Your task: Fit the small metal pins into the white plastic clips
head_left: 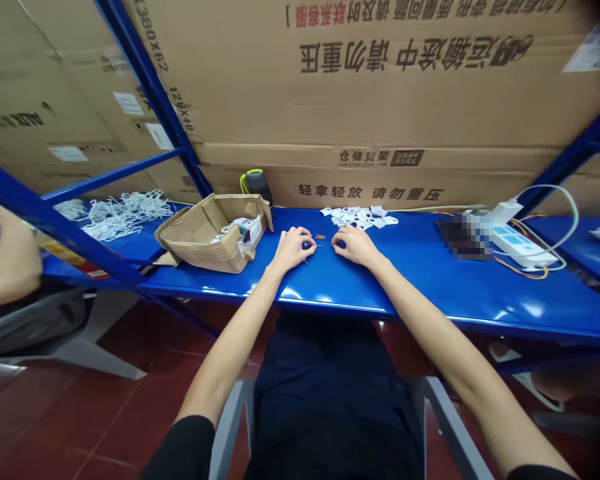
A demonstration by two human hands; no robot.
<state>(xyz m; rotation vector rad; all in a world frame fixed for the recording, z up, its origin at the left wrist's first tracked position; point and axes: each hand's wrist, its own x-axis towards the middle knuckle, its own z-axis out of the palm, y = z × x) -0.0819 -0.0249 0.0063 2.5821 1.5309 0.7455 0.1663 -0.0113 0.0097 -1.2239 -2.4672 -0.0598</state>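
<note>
My left hand (294,248) rests over the blue table, its thumb and forefinger pinched together. A thin gold-coloured piece (320,246) sticks out from those fingertips, too small to name. Just beyond lie a few small brown bits (321,237). Across a short gap, my right hand (356,245) is closed, with thumb and forefinger curled together; whatever they hold, if anything, is hidden. Right behind it lies a loose pile of flat white plastic pieces (363,217), some with round holes.
An open cardboard box (205,257) with white parts stands left, beside a dark speaker-like cylinder (257,183). To the right are a power strip (523,247), cables and a blurred dark object (464,238). White hooked pieces (125,213) and another person's arm (10,257) are far left.
</note>
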